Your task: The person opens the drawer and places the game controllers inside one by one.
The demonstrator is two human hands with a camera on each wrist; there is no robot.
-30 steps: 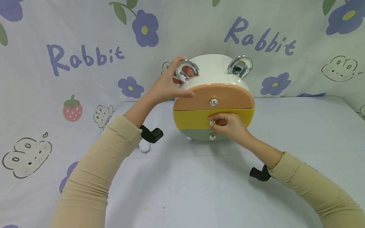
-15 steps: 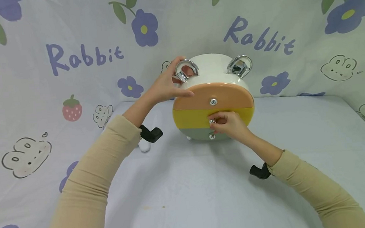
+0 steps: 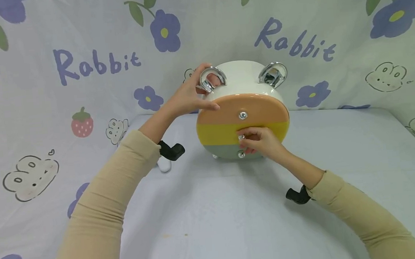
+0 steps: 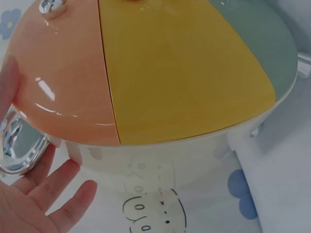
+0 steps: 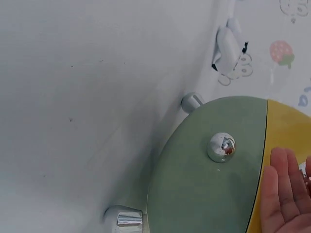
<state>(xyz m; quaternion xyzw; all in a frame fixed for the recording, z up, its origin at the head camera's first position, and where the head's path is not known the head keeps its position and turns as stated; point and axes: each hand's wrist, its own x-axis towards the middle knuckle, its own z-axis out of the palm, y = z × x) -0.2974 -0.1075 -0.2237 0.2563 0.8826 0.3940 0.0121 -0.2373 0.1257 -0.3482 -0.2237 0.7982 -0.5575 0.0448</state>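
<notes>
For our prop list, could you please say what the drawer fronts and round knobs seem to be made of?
Drawer fronts: perhaps plastic, glossy, given sharp highlights on the orange one. Round knobs: mirror-like chrome finish, given their reflections; metal or plated plastic, unclear.

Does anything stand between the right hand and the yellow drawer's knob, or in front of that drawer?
Nothing visible stands between them: the right hand pinches the knob. Directly in front of the yellow drawer, only that hand shows; the left hand, higher up, has its thumb over the orange drawer.
</notes>
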